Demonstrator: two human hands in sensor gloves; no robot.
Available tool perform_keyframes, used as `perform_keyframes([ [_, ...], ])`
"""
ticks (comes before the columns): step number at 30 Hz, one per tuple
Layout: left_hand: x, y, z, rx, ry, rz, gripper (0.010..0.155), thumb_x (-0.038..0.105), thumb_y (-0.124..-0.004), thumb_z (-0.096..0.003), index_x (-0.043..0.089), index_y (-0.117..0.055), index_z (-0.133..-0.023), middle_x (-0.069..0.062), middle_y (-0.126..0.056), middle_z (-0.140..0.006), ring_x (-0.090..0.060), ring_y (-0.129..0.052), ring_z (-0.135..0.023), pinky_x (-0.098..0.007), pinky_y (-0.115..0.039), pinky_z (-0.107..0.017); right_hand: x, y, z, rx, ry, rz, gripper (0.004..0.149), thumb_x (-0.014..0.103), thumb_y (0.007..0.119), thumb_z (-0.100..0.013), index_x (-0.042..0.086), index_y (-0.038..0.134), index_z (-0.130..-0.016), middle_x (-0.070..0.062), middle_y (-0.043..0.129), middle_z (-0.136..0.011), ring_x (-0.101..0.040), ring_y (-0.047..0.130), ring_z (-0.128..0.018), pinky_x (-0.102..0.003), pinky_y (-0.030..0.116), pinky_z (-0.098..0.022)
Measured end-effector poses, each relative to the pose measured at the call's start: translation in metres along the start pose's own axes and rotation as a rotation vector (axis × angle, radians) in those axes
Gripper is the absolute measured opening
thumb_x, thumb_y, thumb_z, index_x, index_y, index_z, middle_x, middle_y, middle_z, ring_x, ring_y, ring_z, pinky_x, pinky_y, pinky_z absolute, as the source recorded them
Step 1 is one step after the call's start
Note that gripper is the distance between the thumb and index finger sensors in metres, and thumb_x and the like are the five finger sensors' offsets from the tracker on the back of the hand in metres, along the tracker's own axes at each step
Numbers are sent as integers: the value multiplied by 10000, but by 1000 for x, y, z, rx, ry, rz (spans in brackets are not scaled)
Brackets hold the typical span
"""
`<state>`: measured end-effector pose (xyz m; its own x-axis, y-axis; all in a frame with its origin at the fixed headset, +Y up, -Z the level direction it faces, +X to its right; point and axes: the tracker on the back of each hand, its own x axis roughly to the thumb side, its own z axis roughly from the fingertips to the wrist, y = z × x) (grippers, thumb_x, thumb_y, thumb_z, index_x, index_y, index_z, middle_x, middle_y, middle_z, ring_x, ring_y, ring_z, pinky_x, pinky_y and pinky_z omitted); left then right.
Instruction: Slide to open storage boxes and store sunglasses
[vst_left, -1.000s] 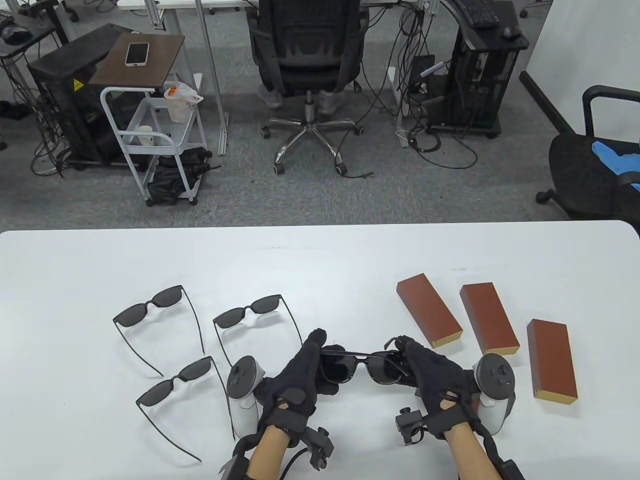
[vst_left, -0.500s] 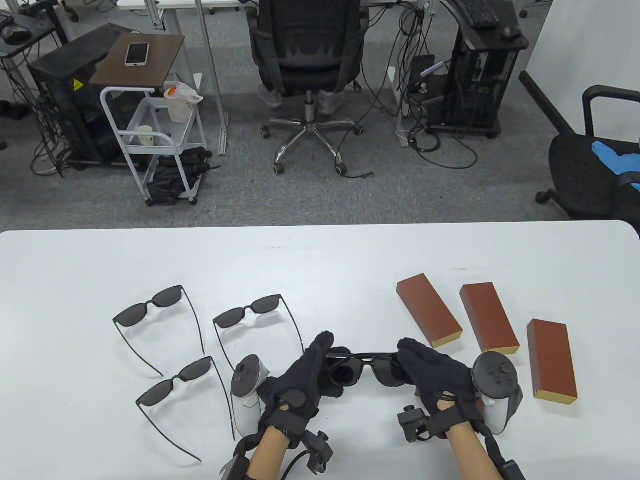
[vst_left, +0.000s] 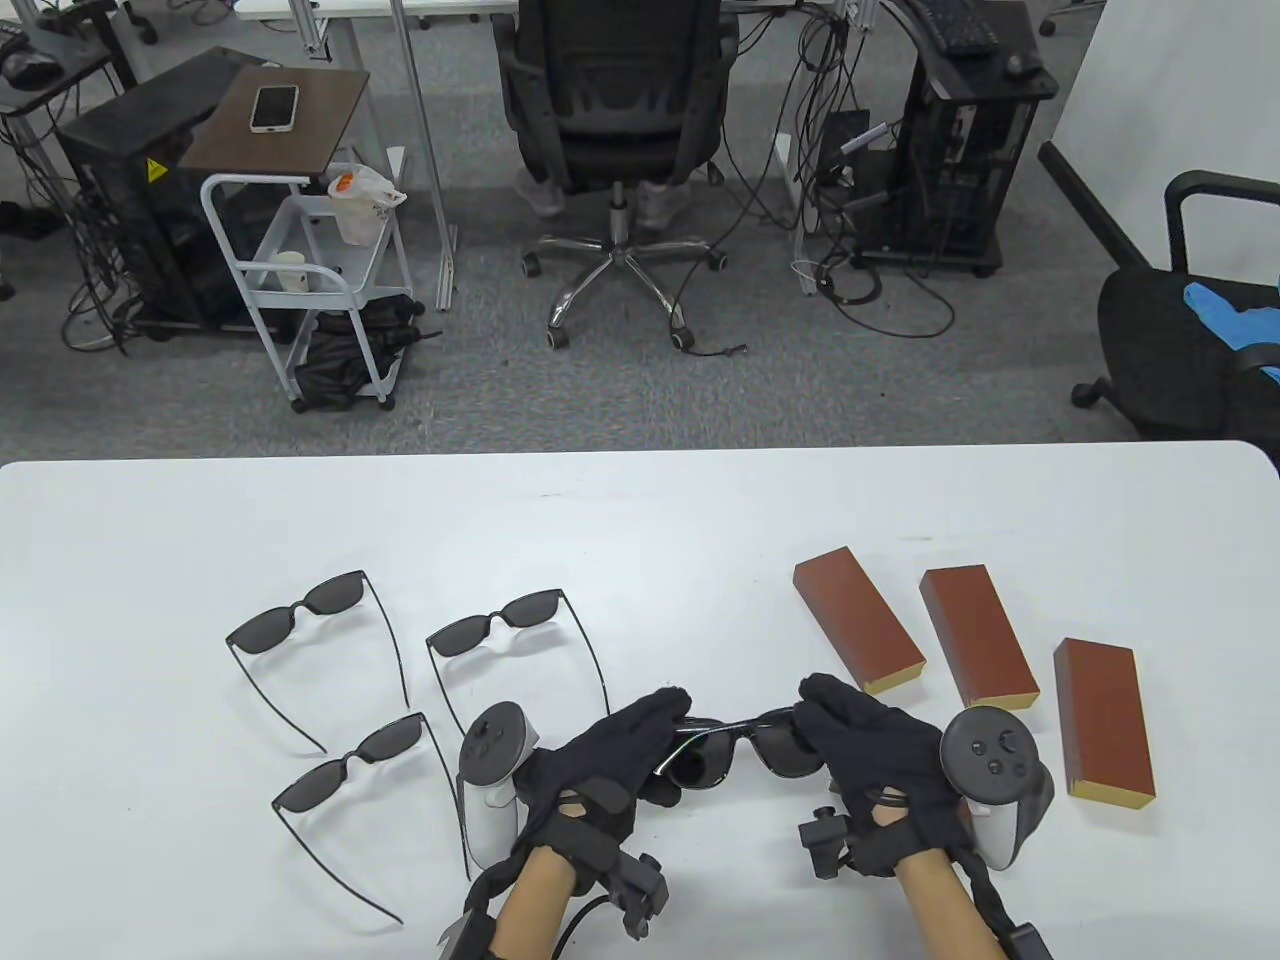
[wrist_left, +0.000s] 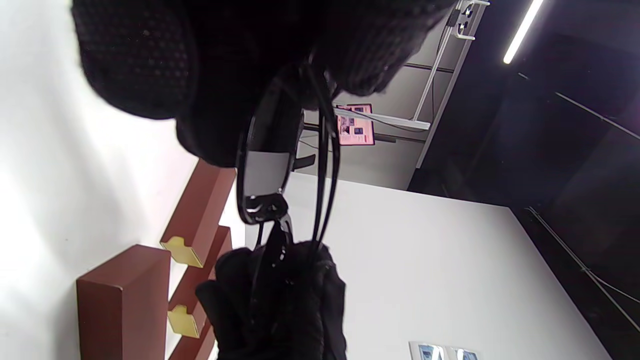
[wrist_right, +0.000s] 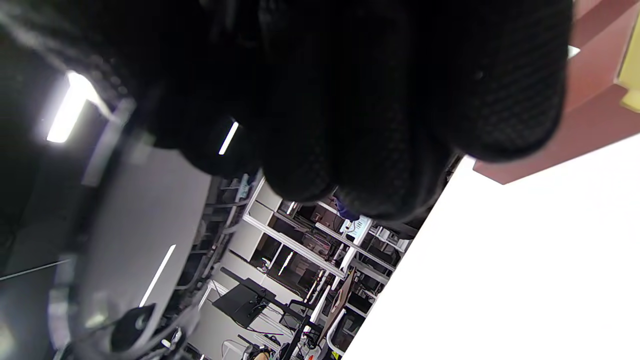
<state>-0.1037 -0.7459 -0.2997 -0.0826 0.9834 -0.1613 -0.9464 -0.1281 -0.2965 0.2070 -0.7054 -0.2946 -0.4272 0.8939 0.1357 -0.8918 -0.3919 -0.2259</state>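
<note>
Sunglasses (vst_left: 735, 748) with dark lenses are held above the white counter (vst_left: 640, 520), near its front edge, between both gloved hands. The left hand (vst_left: 615, 755) has its fingers curled over the left end of the frame, and the right hand (vst_left: 860, 745) curls its fingers round the right end. In the left wrist view the pair (wrist_left: 280, 170) hangs between the two gloves, one lens edge-on and the thin temples running close beside it (whether they are fully folded I cannot tell).

Three more pairs lie on the counter to the left with their temples spread: one at far left (vst_left: 300, 615), one nearer the middle (vst_left: 500, 620) and one closest to the front edge (vst_left: 350, 765). To the right lie three brown storage boxes, each apart from the next: the left box (vst_left: 855, 615), the middle box (vst_left: 978, 635) and the right box (vst_left: 1105, 715), all shut, their yellow ends facing the front edge.
</note>
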Motion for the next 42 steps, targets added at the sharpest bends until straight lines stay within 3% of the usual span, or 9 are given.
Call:
perform_keyframes([
  [6,-2,4,0,17,11,6,483,335,-802,-487,194,-834,-948,-125,-966,-863,-274,-1042,-614,-472,-877,-435,16,4,6,-34,-154,181,505,489,892,-300,269,838,-752,-81,974,-718,-352,981,-625,-483,834,-462],
  [10,-4,4,0,24,21,-39,484,335,-802,-484,196,-836,-946,-123,-969,-861,-272,-1042,-613,-472,-877,-435,34,12,13,-31,-332,338,515,486,884,-304,283,817,-773,-121,795,-890,-411,791,-803,-535,696,-589],
  [14,-5,5,0,26,31,-52,483,335,-801,-483,198,-838,-945,-123,-968,-861,-274,-1040,-611,-476,-871,-432,49,30,21,94,-515,481,475,466,894,-297,306,846,-742,-96,802,-895,-394,748,-846,-540,663,-621],
  [21,-5,5,-1,-6,38,-95,480,343,-797,-480,211,-848,-939,-109,-985,-844,-272,-1040,-590,-476,-860,-408,64,54,36,76,-676,735,392,374,901,-300,284,889,-681,-60,902,-788,-344,857,-762,-517,729,-577],
  [31,-3,7,-2,-14,47,-251,478,345,-798,-480,218,-853,-938,-108,-989,-838,-291,-1031,-599,-493,-845,-411,60,69,37,153,-636,850,384,333,884,-295,243,898,-667,-71,975,-642,-302,942,-624,-514,777,-512],
  [35,6,10,4,102,19,-468,541,391,-782,-485,231,-770,-1001,-114,-897,-934,-337,-952,-716,-517,-801,-467,56,76,38,193,-642,905,388,331,879,-296,238,895,-673,-72,976,-631,-297,945,-613,-512,780,-508],
  [42,19,22,12,278,-20,-740,586,442,-787,-469,252,-735,-1022,-106,-800,-1024,-368,-859,-841,-562,-740,-557,35,99,39,415,-574,1047,386,347,887,-292,252,903,-665,-55,985,-629,-278,959,-612,-497,794,-509],
])
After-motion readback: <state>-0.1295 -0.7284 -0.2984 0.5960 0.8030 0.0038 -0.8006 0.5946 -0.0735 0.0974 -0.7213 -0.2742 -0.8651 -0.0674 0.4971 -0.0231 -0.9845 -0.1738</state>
